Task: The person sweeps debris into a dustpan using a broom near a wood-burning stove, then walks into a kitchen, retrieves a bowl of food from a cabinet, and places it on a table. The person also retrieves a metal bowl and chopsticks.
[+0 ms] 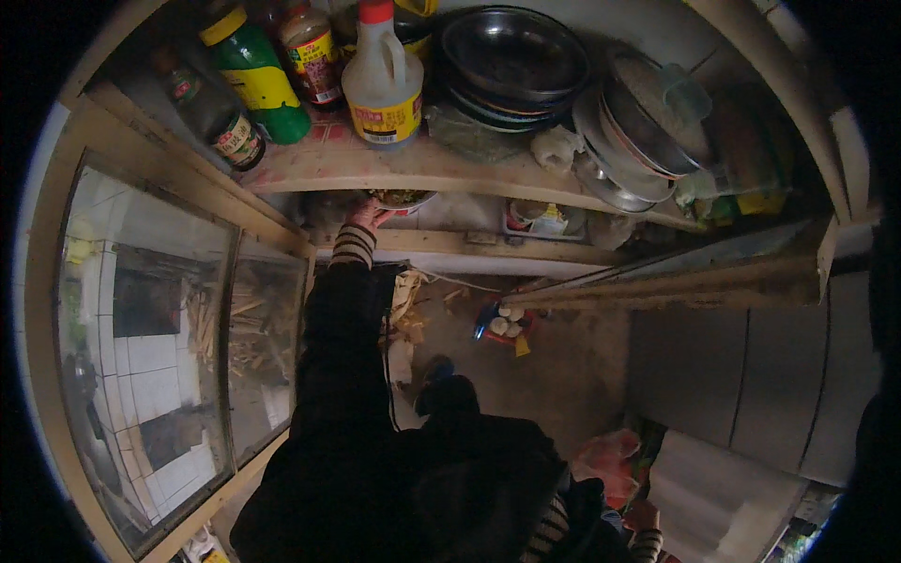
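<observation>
My left hand [366,213] reaches into the lower compartment of a wooden cupboard. Its fingers grip the near left rim of a bowl [407,199] that holds chopped food with green bits. The shelf board above hides the back of that bowl. Down by my right side is my right hand [642,517], with its fingers bent; whether it holds anything is not clear. A pinkish-red plastic bag [607,461] hangs or lies just beyond it.
The upper shelf [464,165] carries sauce bottles, a handled plastic jug [383,98], stacked metal basins [514,53] and a tilted pile of bowls [644,123]. Glazed cupboard doors stand swung out at left [151,338] and right [676,278]. A red container [508,325] sits on the floor.
</observation>
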